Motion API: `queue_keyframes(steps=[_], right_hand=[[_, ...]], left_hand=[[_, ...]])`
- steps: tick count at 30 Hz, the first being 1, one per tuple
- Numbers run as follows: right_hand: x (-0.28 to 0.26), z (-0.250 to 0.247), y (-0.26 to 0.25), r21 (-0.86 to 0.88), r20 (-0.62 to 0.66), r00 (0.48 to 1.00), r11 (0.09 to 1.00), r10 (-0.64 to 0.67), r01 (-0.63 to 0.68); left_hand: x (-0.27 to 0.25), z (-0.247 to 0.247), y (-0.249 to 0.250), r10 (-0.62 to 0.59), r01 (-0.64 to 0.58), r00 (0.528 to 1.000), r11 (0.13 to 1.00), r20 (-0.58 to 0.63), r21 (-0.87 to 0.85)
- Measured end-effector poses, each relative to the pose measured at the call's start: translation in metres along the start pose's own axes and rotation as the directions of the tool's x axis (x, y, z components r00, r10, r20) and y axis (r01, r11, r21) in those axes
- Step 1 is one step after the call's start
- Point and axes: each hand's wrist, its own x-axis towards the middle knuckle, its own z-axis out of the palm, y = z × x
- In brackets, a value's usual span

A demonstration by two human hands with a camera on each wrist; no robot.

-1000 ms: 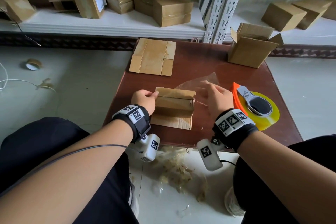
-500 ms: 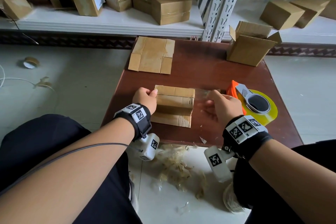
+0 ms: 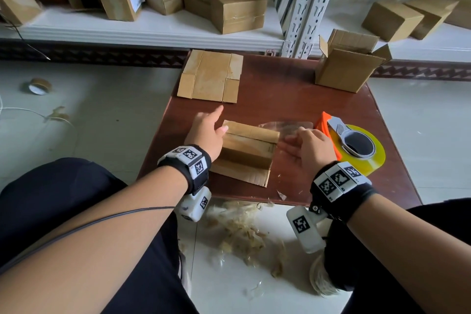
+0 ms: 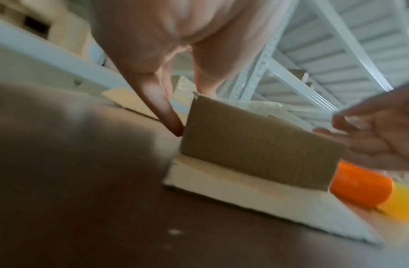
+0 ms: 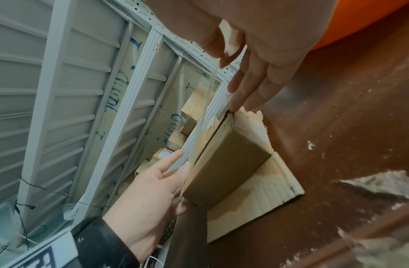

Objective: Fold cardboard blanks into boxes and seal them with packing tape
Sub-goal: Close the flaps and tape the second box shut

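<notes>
Two hands work a half-formed carton on a brown surface (image 3: pixel 293 89) set before white shelving (image 3: pixel 153 30) stacked with finished boxes. A flat cardboard blank (image 3: pixel 210 75) lies at the far left of the surface and an open-topped box (image 3: pixel 346 69) stands at the far right corner. The box in hand (image 3: pixel 248 153) sits near the front edge, between the two wrists, its long axis running left to right and its bottom flap spread flat toward the person. The left hand (image 3: pixel 205 132) rests open against the box's left end, fingers straight and splayed, thumb touching the top corner; the left wrist view shows a fingertip (image 4: pixel 173 123) down on the surface beside that end. The right hand (image 3: pixel 309 149) hovers at the box's right end, fingers relaxed and mostly straight; a clear strip of tape (image 3: pixel 285 126) stretches from the box toward the dispenser, though whether the fingers pinch it cannot be told. The orange tape dispenser (image 3: pixel 349 140) with its yellow roll lies just beside the right hand, on the far side from the box, so that hand looks the nearer one for pressing the strip along the long seam. Tape scraps (image 3: pixel 242 232) litter the floor below
</notes>
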Motion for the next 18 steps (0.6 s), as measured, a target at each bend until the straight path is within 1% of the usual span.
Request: queue_keyframes(steps=[2, 4, 6, 9, 11, 14, 18], right_hand=[[0.005, 0.002, 0.001, -0.017, -0.005, 1.000, 1.000, -0.017, 0.016], [0.010, 0.004, 0.002, -0.067, -0.006, 0.998, 0.995, -0.070, 0.070], [0.010, 0.005, 0.002, -0.122, -0.007, 0.991, 0.984, -0.130, 0.128], [0.006, 0.005, 0.000, -0.198, -0.014, 0.983, 0.964, -0.181, 0.175], [0.004, 0.005, -0.001, -0.257, -0.020, 0.974, 0.942, -0.227, 0.214], [0.005, 0.002, 0.000, -0.338, -0.009, 0.955, 0.900, -0.297, 0.277], [0.005, 0.000, 0.000, -0.363, -0.009, 0.953, 0.889, -0.303, 0.280]], left_hand=[[0.000, -0.001, 0.001, 0.092, -0.098, 0.994, 0.989, 0.053, 0.115], [0.000, -0.003, 0.002, 0.126, -0.145, 0.984, 0.976, 0.123, 0.163], [-0.001, -0.003, 0.004, 0.160, -0.184, 0.974, 0.972, 0.161, 0.148], [-0.002, -0.002, 0.010, 0.225, -0.241, 0.959, 0.967, 0.170, 0.081], [-0.002, -0.001, 0.013, 0.199, -0.207, 0.963, 0.978, 0.181, 0.028], [-0.002, 0.002, 0.015, 0.143, -0.147, 0.969, 0.989, 0.202, 0.004], [-0.002, 0.005, 0.014, 0.121, -0.121, 0.969, 0.993, 0.215, -0.012]])
